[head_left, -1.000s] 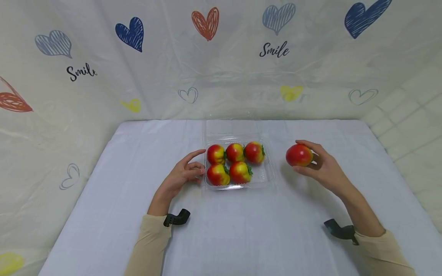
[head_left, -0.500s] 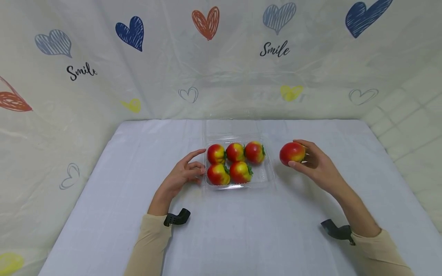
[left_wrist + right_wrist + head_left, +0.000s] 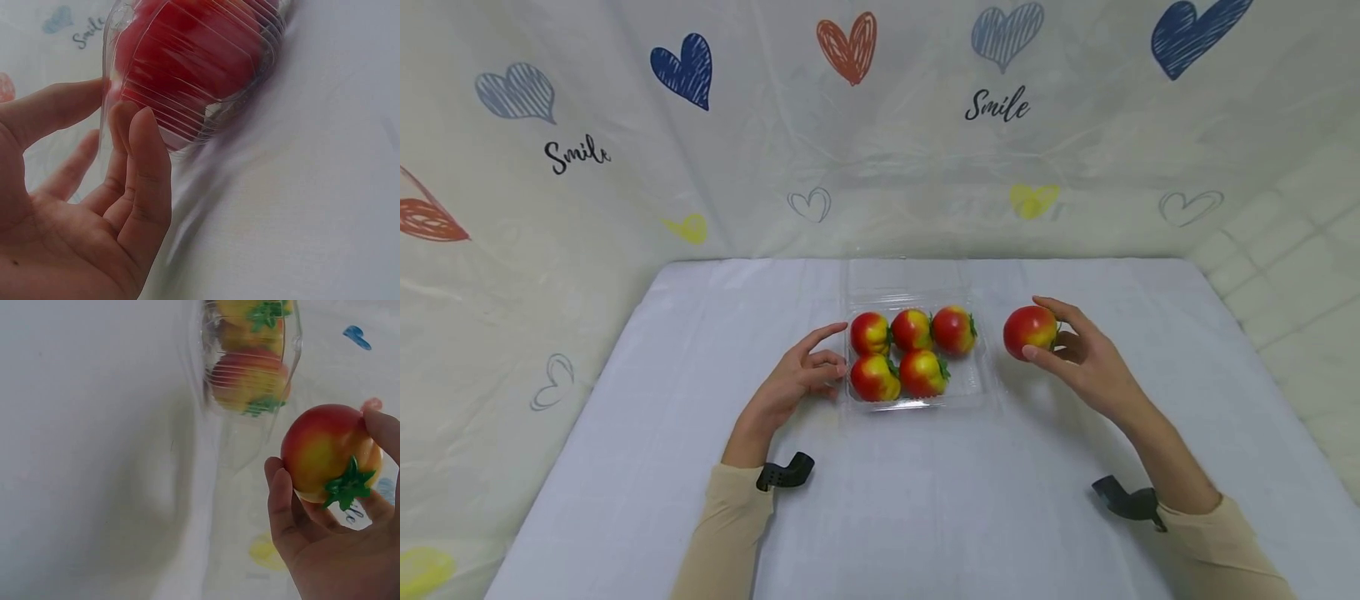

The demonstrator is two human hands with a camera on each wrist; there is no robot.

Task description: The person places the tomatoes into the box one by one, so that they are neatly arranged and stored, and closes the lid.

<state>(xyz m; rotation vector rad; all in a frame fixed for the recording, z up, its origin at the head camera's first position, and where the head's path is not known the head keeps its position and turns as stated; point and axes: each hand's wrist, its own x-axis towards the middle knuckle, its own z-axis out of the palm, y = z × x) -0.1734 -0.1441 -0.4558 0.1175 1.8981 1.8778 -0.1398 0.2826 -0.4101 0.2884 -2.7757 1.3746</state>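
Note:
My right hand (image 3: 1086, 358) holds a glossy red-and-yellow tomato (image 3: 1028, 331) between thumb and fingers, off the right side of a clear plastic clamshell box (image 3: 966, 387). In the right wrist view, the green star-shaped calyx of this tomato (image 3: 331, 453) faces the palm. Several like tomatoes (image 3: 922, 372) lie in the box in two rows, three behind and two in front; the front right part of the box floor shows bare. With loosely bent fingers, my left hand (image 3: 793, 379) touches the box's left side; the left wrist view shows its fingertips (image 3: 150, 131) against the ribbed wall.
The box's clear lid (image 3: 906, 275) stands folded back behind it. A white cloth (image 3: 910, 500) covers the table. Behind the table hangs a pale curtain (image 3: 895, 142) printed with hearts and the word Smile. Each wrist wears a black camera mount (image 3: 786, 472).
My right hand has moved left with the tomato, nearer the box, mostly in the first half second, then rose slightly. The left hand and the box stay in place.

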